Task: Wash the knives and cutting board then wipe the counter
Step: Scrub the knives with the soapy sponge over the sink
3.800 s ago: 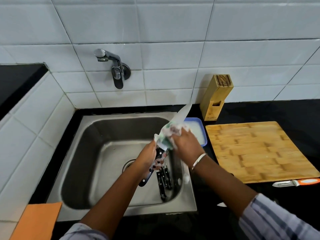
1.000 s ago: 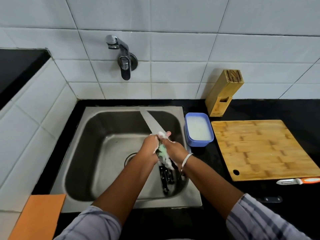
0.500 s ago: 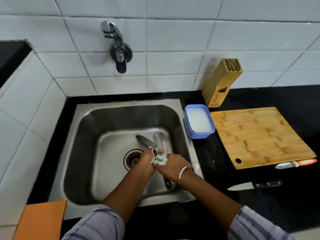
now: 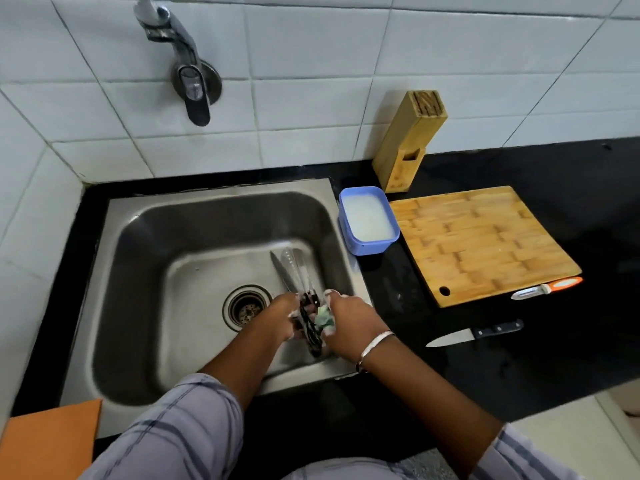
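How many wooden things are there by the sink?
2. The knife block stands against the tiled wall, and the cutting board lies flat on the black counter in front of it.

Wall tiles (image 4: pixel 311 46): white, grey grout. Tap (image 4: pixel 180 50): chrome. Sink (image 4: pixel 138 237): brushed steel grey; drain (image 4: pixel 246 308) darker. Counter (image 4: pixel 554 358): gloss black. Tub (image 4: pixel 346 216) right of sink: blue, milky white inside. Board (image 4: pixel 485 244): honey-toned wood, brick-like block pattern. Knife block (image 4: pixel 405 143), upper right: plain tan wood. Peeler (image 4: pixel 547 288): orange handle, white head. Knife (image 4: pixel 474 336) on counter: black handle, silver rivets, steel blade. Knives (image 4: pixel 294 271) in sink: black handles, silver blades. Sponge (image 4: pixel 323 318): green and white. Bangle (image 4: pixel 375 344): silver. Sleeves (image 4: pixel 180 434): pale lilac-grey, thin dark check lines. Cloth (image 4: pixel 48 441), lower left: flat orange. Floor (image 4: pixel 571 441), lower right: cream.
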`<state>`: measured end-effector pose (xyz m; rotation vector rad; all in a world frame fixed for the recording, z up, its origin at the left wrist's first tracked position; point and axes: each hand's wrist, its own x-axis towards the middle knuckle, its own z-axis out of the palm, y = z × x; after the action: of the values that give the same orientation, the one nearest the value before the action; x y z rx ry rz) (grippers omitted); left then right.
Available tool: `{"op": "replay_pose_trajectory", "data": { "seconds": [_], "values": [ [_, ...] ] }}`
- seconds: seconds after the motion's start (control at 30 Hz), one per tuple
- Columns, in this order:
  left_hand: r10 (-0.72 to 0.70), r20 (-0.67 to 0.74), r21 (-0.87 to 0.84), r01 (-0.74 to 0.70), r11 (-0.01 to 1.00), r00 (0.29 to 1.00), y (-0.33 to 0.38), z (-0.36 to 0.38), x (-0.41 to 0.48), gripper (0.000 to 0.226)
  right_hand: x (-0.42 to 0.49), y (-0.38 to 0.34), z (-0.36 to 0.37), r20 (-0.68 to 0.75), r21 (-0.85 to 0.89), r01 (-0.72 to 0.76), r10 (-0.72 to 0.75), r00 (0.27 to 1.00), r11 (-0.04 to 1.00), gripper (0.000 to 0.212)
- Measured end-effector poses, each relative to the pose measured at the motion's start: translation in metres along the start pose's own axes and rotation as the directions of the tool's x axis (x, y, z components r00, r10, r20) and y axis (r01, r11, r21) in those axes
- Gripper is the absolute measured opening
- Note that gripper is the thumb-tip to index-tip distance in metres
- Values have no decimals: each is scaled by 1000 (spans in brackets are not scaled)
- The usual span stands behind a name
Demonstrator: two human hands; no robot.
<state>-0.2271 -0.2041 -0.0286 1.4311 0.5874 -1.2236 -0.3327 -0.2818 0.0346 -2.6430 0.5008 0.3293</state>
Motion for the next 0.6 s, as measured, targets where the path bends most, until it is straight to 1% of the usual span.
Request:
{"op": "replay_pose_trajectory", "data": {
  "seconds": [0.07,0.13,0.23,0.27,0.37,0.43,0.5,0.57,0.6],
  "values": [
    [-32,-21,51,33,998,999,0,8,0,30,-8,11,-16,-49,-9,46,-46,998,999,31],
    [-19,-67,130,28,991,998,-4,17,1,23,-17,28,-32,-74,-25,45,-46,996,999,28],
    [19,-107,150,-3,989,994,-12,31,2,25,-32,62,-56,-36,-57,-32,30,999,998,24],
    [29,-99,150,-14,989,995,-15,35,0,26,-36,75,-63,-11,-75,-64,64,998,995,25],
    [136,-82,221,-115,968,987,-20,51,8,29,-52,119,-85,59,-151,-153,163,985,977,30],
    [158,-98,256,-128,958,983,-22,55,9,28,-62,148,-96,76,-218,-193,213,974,957,33],
    [132,-103,259,-101,961,986,-24,56,13,17,-70,171,-103,82,-273,-231,261,962,934,35],
    [77,-145,216,-44,975,986,-25,57,12,22,-74,187,-106,101,-318,-240,285,953,917,33],
    [90,-169,211,-53,976,982,-24,57,14,25,-75,192,-106,110,-338,-233,284,952,912,32]
  ]
}}
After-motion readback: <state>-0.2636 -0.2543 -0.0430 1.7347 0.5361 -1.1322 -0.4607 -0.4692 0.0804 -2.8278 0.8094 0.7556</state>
